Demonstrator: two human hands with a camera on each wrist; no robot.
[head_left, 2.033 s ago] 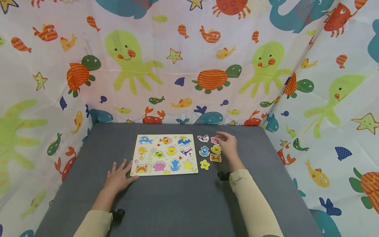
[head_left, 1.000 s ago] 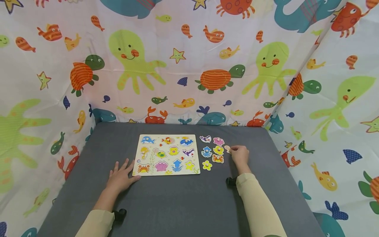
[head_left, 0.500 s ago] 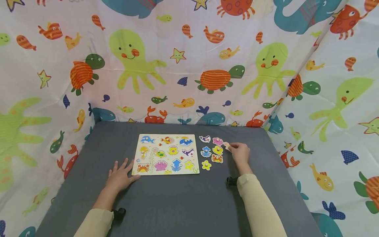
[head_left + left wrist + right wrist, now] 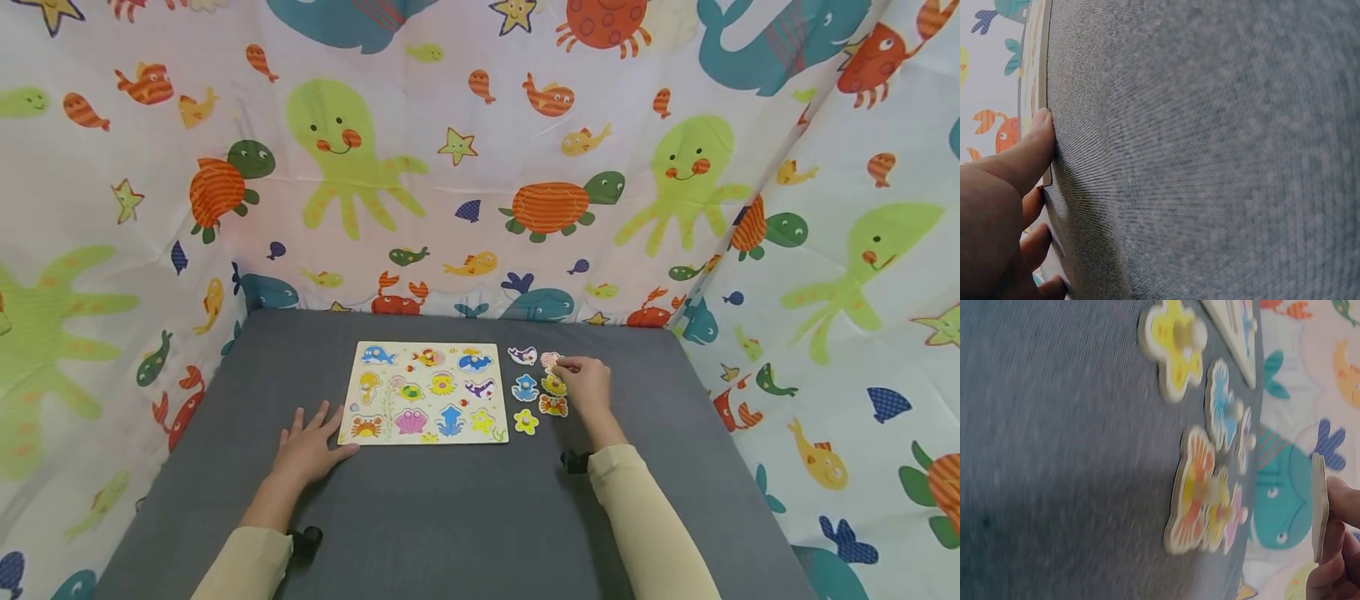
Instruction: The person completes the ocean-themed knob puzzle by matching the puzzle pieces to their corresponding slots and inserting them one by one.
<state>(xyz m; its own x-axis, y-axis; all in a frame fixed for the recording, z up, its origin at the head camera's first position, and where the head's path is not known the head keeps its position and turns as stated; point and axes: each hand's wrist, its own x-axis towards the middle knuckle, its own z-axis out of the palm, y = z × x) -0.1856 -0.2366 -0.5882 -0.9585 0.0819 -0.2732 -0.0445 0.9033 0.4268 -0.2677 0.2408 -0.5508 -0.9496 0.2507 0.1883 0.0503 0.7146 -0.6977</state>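
Note:
My right hand (image 4: 587, 385) pinches a thin wooden puzzle piece (image 4: 1319, 506), seen edge-on in the right wrist view and raised off the table. In the head view it overlaps the pink piece (image 4: 1233, 520). Close by lie knobbed pieces: a yellow one (image 4: 554, 384), an orange crab (image 4: 553, 406), a blue squid (image 4: 525, 387), a purple whale (image 4: 522, 356) and a yellow star (image 4: 527, 422). At the puzzle board's (image 4: 431, 400) near left corner rests my left hand (image 4: 306, 450), fingers spread, its thumb (image 4: 1040, 134) against the board's edge.
Dark grey cloth (image 4: 450, 517) covers the table. A fabric curtain (image 4: 465, 208) printed with sea animals stands along the back and both sides. The board bears pictures of sea animals. A black wrist-worn device (image 4: 306, 542) sits under the left cuff, another (image 4: 574, 462) under the right.
My right hand first moved right from the pink piece, with a puzzle piece then showing in its fingers, and has now come back left over the pink piece. The left hand stays put.

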